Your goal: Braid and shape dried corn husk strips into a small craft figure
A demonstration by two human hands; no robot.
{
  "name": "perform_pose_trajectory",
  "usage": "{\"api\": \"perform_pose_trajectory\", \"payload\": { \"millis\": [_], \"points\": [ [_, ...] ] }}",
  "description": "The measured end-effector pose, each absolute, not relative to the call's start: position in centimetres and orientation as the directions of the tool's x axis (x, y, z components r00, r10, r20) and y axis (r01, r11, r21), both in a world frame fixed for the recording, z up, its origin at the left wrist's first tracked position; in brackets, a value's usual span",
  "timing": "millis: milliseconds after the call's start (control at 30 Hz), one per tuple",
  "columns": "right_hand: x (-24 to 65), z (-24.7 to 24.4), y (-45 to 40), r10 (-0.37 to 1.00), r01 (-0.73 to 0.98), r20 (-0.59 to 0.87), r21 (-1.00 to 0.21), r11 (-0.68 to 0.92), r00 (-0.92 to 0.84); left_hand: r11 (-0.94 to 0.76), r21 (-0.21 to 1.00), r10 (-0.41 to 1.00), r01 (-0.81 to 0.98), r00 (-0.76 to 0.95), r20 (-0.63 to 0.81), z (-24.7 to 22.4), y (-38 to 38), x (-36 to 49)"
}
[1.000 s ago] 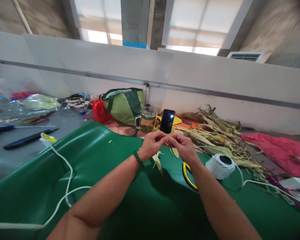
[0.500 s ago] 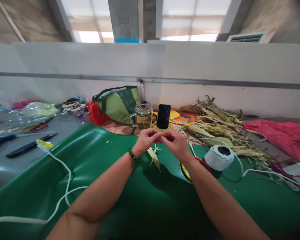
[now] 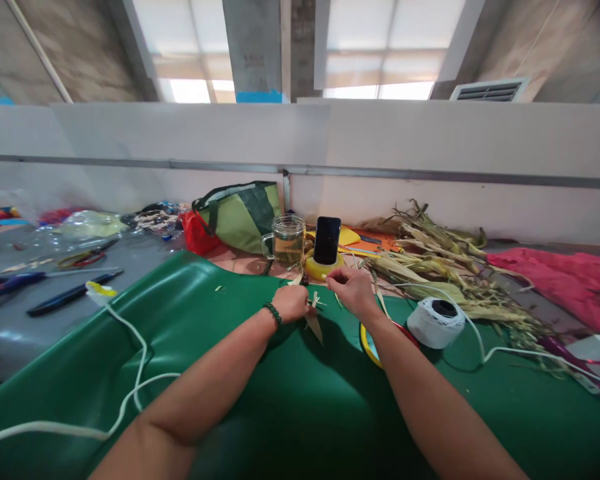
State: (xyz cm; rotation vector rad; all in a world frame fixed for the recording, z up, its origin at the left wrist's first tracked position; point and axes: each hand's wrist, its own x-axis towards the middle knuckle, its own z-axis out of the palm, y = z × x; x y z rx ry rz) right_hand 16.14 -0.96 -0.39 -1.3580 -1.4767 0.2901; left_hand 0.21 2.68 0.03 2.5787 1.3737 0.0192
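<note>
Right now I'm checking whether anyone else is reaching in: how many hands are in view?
2. The left hand is by the pale husk piece over the green sheet; the right hand is farther right, nearer the camera than the phone. No others show.

Left hand [image 3: 292,304]: is hanging beside the husk [image 3: 315,327]
Right hand [image 3: 353,291]: is pinching a pale bit [image 3: 325,277]
Phone [image 3: 327,240]: is standing at the tape [image 3: 323,269]

The left hand [image 3: 290,303] hides its own fingertips, anything pinched by the right hand [image 3: 353,291] is too small to identify, and the view's right edge crops the pink cloth [image 3: 555,277].
</note>
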Motion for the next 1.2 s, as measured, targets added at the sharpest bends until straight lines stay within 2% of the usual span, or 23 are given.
{"api": "perform_pose_trajectory", "payload": {
  "millis": [133,267,333,467,567,667,767,867,933,1000,1033,1100,1133,1200],
  "points": [
    [16.0,-0.6,-0.8,0.838,0.622,0.517,-0.718,0.312,0.177,-0.571,0.204,0.804,0.795,0.592,-0.055,-0.7,1.6,1.4],
    [16.2,-0.4,-0.9,0.816,0.651,0.550,-0.687,0.321,0.178,-0.669,0.101,0.743,0.736,0.662,0.098,-0.9,0.7,2.1],
    [16.3,-0.3,-1.0,0.802,0.656,0.567,-0.681,0.326,0.190,-0.683,0.106,0.730,0.722,0.679,0.083,-0.8,0.8,1.9],
    [16.4,0.0,-1.1,0.782,0.678,0.594,-0.655,0.334,0.189,-0.581,0.167,0.805,0.796,0.592,-0.021,-0.5,2.0,1.0],
    [16.4,0.1,-1.2,0.781,0.682,0.600,-0.646,0.344,0.175,-0.604,0.093,0.797,0.792,0.602,0.046,-0.2,2.6,0.7],
    [16.4,0.3,-1.3,0.773,0.677,0.609,-0.646,0.353,0.178,-0.714,0.020,0.696,0.700,0.706,0.132,-0.1,2.2,1.1],
    [16.3,0.5,-1.5,0.765,0.665,0.617,-0.651,0.365,0.184,-0.718,0.032,0.693,0.696,0.709,0.128,-0.5,1.6,1.6],
    [16.2,0.6,-1.6,0.762,0.650,0.620,-0.660,0.377,0.188,-0.649,0.120,0.761,0.751,0.645,0.074,-0.8,1.6,1.6],
    [16.3,0.7,-1.6,0.755,0.633,0.622,-0.674,0.380,0.209,-0.638,0.189,0.768,0.746,0.635,0.088,-0.6,2.2,1.4],
    [16.4,1.0,-1.6,0.732,0.597,0.627,-0.704,0.385,0.266,-0.619,0.364,0.781,0.696,0.595,0.191,-0.1,2.9,1.0],
    [16.5,1.1,-1.7,0.715,0.568,0.628,-0.724,0.391,0.309,-0.599,0.498,0.793,0.627,0.552,0.258,0.3,3.2,0.8],
    [16.6,1.4,-1.8,0.680,0.498,0.621,-0.763,0.411,0.389,-0.529,0.760,0.821,0.377,0.452,0.347,0.8,3.6,0.5],
    [16.7,1.6,-1.9,0.673,0.463,0.614,-0.777,0.426,0.412,-0.478,0.846,0.833,0.235,0.427,0.351,1.0,3.6,0.4],
    [16.5,1.9,-2.2,0.674,0.422,0.611,-0.786,0.452,0.416,-0.351,0.936,0.841,0.004,0.441,0.314,1.2,3.5,0.3]
  ]
}}
